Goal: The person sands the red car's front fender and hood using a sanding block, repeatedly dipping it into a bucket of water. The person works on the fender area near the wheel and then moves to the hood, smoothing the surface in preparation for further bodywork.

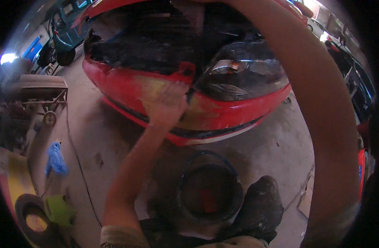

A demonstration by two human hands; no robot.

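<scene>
Before me is the front of a red car, with its bumper [248, 113] showing yellowish-brown sanded or filled patches. My left hand [169, 99] lies on the bumper's painted face, over one such patch. Its fingers are blurred, and I cannot tell whether anything is under the palm. A clear headlight [236, 69] sits to the right of it, beside a dark opening. Curving up the right side, my right arm reaches the car's raised red edge [121, 8] at the top; only a sliver of my right hand [205, 1] shows there.
A dark bucket [180, 198] with a red item inside stands near my dark-clad leg [261, 201]. A cable [79, 158] crosses the concrete floor beside a blue cloth or glove [56, 159]. At left are a wheeled metal frame [45, 93] and a tyre [22, 210].
</scene>
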